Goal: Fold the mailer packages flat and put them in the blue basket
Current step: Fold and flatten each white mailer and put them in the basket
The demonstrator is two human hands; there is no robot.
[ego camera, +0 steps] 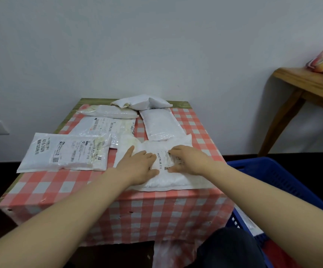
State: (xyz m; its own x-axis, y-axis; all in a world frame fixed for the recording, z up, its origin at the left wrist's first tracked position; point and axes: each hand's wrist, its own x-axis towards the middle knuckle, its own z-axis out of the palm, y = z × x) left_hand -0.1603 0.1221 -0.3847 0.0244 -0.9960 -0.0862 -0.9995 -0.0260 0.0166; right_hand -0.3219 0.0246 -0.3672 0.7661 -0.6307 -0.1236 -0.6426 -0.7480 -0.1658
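A white bubble mailer (168, 180) with a printed label lies at the front of the small table (46, 188), which has a red-and-white checked cloth. My left hand (139, 165) lies flat on the mailer's left half with fingers spread. My right hand (187, 161) rests on its right half, fingers slightly bent over the label. Both press down on it. The blue basket (269, 171) stands on the floor to the right of the table, partly hidden by my right arm.
Several other white mailers lie on the table: one with labels at the front left (64, 153), one behind it (100, 126), one at the centre back (158, 124), two puffy ones at the far edge (139, 102). A wooden table (301, 84) stands at the right.
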